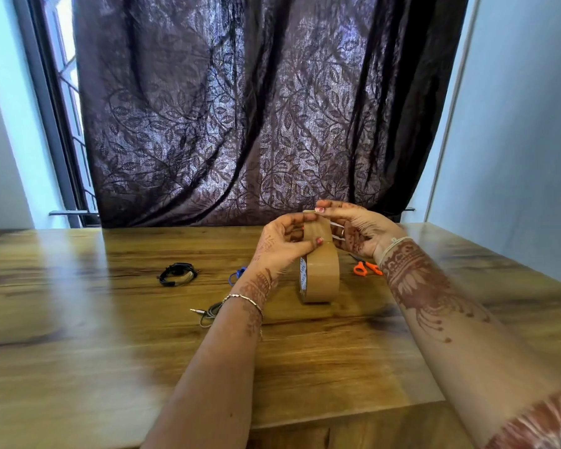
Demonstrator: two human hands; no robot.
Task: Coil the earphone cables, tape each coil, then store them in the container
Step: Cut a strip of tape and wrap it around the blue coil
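A roll of brown packing tape (pixel 321 277) stands on edge above the wooden table (pixel 110 319). My left hand (pixel 279 247) grips the roll's upper part, thumb across its face. My right hand (pixel 353 228) pinches the tape at the top of the roll, and white strands cross its fingers. A black coiled earphone cable (pixel 176 274) with a tape band lies to the left. A grey cable with a jack plug (pixel 204 314) lies by my left wrist. A blue cable (pixel 237 273) shows partly behind that wrist.
Orange-handled scissors (pixel 365 267) lie on the table under my right wrist. A dark patterned curtain (pixel 256 108) hangs behind the table's far edge. No container is in view.
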